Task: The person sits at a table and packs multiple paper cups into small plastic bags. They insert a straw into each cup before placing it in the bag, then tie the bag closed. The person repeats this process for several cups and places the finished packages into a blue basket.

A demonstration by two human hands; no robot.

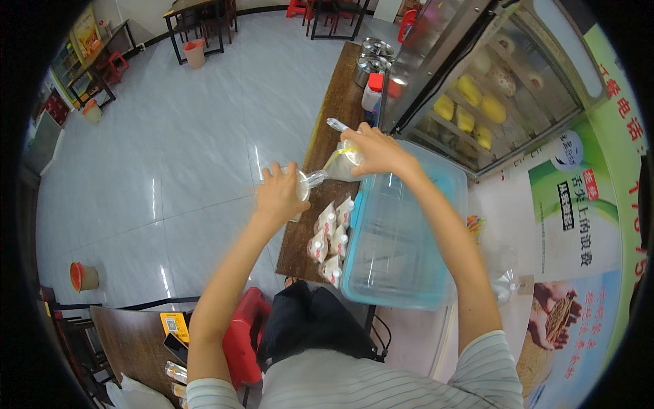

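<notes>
My left hand (280, 191) grips a clear round container (302, 185), seemingly a cup, at the left edge of the dark wooden table (301, 245). My right hand (377, 149) is closed around a clear plastic bag (343, 164) with a yellow strip across it. The bag's lower left end meets the cup near my left fingers; its contents cannot be made out. Below my hands several white spouted pouches (327, 217) stand on the table. Right beside them is a clear plastic storage box (393, 245) with a blue rim, under my right forearm.
A glass food warmer (480, 97) with yellow and pale buns stands at the upper right. Steel pots (369, 66) and a red-capped white container (373, 91) are at the table's far end. A red stool (248, 332) is by my legs, and another wooden table (127, 337) lies lower left.
</notes>
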